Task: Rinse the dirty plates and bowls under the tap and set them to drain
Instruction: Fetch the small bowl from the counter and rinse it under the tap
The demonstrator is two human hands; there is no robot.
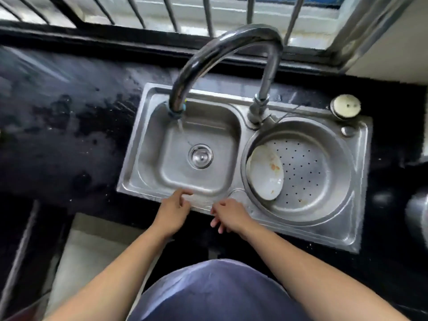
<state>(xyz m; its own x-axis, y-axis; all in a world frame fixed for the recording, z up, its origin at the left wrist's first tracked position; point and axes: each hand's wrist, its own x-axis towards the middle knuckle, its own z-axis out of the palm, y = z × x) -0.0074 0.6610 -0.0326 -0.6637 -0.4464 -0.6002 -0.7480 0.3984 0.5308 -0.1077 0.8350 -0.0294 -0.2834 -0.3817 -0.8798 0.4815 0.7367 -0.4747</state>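
A white plate (265, 173) with orange food stains leans tilted against the left wall of the round perforated drain basin (310, 172). The curved steel tap (222, 52) runs a thin stream of water into the left sink basin (176, 167), which holds no dishes. My left hand (174, 208) hovers at the sink's front rim, fingers loosely apart and holding nothing. My right hand (228, 215) is beside it at the front rim, fingers pointing down and left, also holding nothing. Both hands are well short of the plate.
Wet black countertop (69, 135) surrounds the steel sink. A round white-topped knob (345, 107) sits at the sink's back right corner. A steel vessel's edge (416, 218) shows at the far right. Window bars (208, 12) run behind the tap.
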